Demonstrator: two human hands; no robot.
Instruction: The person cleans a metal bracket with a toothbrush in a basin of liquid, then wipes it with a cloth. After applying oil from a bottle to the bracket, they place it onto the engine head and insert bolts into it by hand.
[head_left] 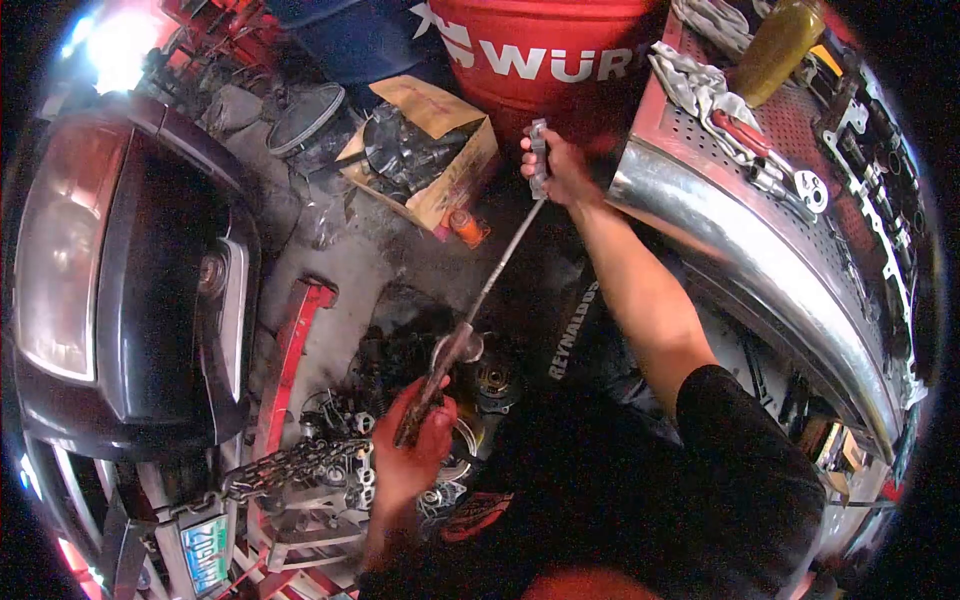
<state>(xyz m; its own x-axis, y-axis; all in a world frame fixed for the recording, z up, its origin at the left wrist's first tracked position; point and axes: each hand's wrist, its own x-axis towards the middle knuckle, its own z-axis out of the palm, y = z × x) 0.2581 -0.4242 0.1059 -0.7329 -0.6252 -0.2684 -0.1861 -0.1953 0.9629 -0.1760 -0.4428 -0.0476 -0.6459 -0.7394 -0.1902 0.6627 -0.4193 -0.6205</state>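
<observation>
A long tool with a thin metal rod (508,253) runs slantwise between my two hands; I cannot make out its exact kind. My left hand (415,440), lower down, wraps round its worn brown shaft (437,385), which has a rounded flange at the top. Higher up, my right hand (563,172) has its fingers closed on the grey metal end piece (540,160) at the rod's far end. Below the left hand lie greasy engine parts (345,455), partly hidden by the hand and forearm.
A perforated metal bench (690,130) on the right bears rags (690,85), a red-handled tool (740,132) and a gasket. Ahead stand a red drum (560,90), a cardboard box (470,165) of parts and a bucket (308,120). A dark car front (150,250) fills the left.
</observation>
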